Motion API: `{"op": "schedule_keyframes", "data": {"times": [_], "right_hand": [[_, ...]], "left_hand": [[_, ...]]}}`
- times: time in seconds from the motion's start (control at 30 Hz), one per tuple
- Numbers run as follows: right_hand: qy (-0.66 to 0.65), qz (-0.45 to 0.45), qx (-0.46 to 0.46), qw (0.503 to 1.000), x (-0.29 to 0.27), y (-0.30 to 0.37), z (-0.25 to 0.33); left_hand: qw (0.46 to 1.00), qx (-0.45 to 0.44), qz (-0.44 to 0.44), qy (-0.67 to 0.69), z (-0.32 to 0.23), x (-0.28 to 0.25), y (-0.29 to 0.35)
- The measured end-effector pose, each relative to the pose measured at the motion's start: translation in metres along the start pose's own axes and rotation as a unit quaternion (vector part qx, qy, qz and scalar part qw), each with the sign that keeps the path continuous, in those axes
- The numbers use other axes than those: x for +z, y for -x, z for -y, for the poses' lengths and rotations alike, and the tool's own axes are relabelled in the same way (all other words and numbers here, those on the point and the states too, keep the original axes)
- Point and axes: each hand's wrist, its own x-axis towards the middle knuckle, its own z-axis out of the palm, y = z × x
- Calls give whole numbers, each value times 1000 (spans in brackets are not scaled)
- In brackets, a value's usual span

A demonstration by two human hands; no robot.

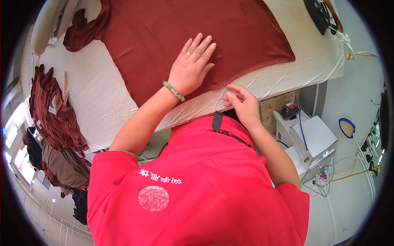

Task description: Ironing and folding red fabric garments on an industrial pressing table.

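Observation:
A dark red garment (164, 24) is spread on the white-covered table (98, 82), with one sleeve (84, 33) bunched at the far left. My left hand (191, 67) lies flat on its near part, fingers stretched out and pointing away from me. A ring and a green bead bracelet (174, 91) are on that hand and wrist. At the table's near edge, just short of the hem, my right hand (244, 104) hovers with loosely curled fingers. Nothing shows between its thumb and fingers.
Several dark red garments (53, 110) hang over the table's left side, with brown and black clothes (65, 164) below. An iron (320, 16) sits at the far right corner. White equipment (314, 135) with cables stands right of the table.

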Motion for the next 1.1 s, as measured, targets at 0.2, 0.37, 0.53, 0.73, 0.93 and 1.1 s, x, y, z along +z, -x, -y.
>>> {"op": "schedule_keyframes", "data": {"times": [0.2,0.37,0.53,0.73,0.93,1.1], "right_hand": [[-148,-9,54,987,20,-9,-8],[-196,-29,8,980,32,0,-8],[-207,-47,-20,977,36,3,-12],[-200,-58,-19,978,42,5,-14],[-187,-73,-43,979,47,7,-13],[-221,-95,-6,971,49,12,-15]], "left_hand": [[1000,-3,-3,-29,3,-9,-6],[999,-3,-18,-41,0,-1,-7],[999,7,-22,-43,3,0,-5],[999,7,-31,-39,2,0,-5],[998,7,-37,-42,2,1,-4],[999,7,-38,-38,3,1,-3]]}}
